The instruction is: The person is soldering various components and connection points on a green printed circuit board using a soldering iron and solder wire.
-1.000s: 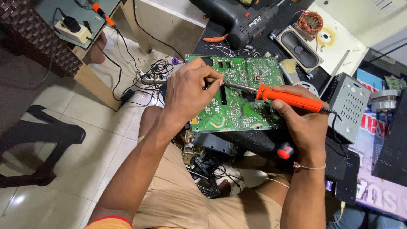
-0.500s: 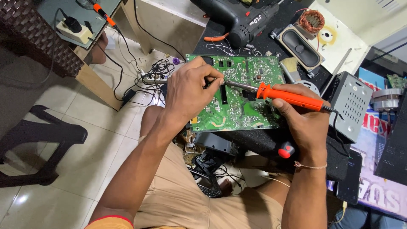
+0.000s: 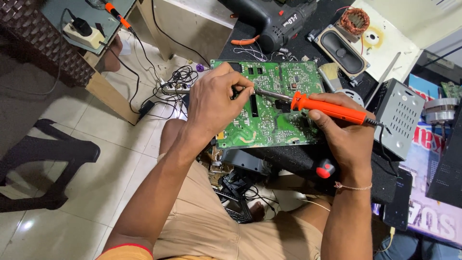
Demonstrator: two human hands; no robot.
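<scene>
My right hand (image 3: 344, 139) is closed round the orange handle of the soldering iron (image 3: 327, 109). Its long axis runs nearly level across the view, handle at right, metal tip pointing left and slightly up toward my left hand. The black cord leaves the handle's right end.

The tip is over the green circuit board (image 3: 274, 108), which lies flat on the black bench top (image 3: 308, 161); the board's long edges run left to right, its near edge close to the bench edge above my lap.

My left hand (image 3: 214, 103) rests on the board's left part, fingers curled and pinched at the iron's tip. Cannot tell what they pinch; too small to make out.

Edges: a grey metal box (image 3: 402, 118) sits just right of my right hand. An oval speaker (image 3: 340, 48) and a black power drill (image 3: 274, 21) lie beyond the board's far edge. Tiled floor (image 3: 96, 130) opens to the left.
</scene>
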